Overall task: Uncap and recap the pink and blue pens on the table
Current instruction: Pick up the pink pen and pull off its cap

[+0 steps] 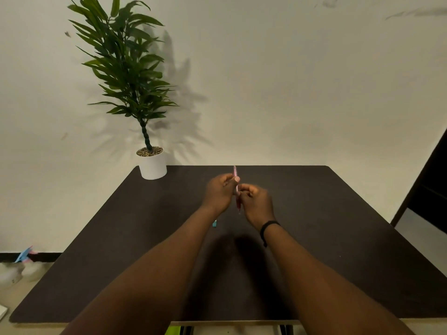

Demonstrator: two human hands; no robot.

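Note:
Both hands hold the pink pen [235, 172] upright above the middle of the dark table [338, 226]. My left hand [221, 192] grips its upper part, with the pink top sticking out above my fingers. My right hand [256, 204] pinches the lower part, where the tip end points down. I cannot tell whether the cap is on or off. Only a small end of the blue pen [214, 223] shows on the table, the rest hidden under my left forearm.
A tall green plant in a white pot [153, 165] stands at the table's far left corner against the pale wall. A dark panel [430, 184] leans at the right edge. Blue and pink scraps [24, 255] lie on the floor at left.

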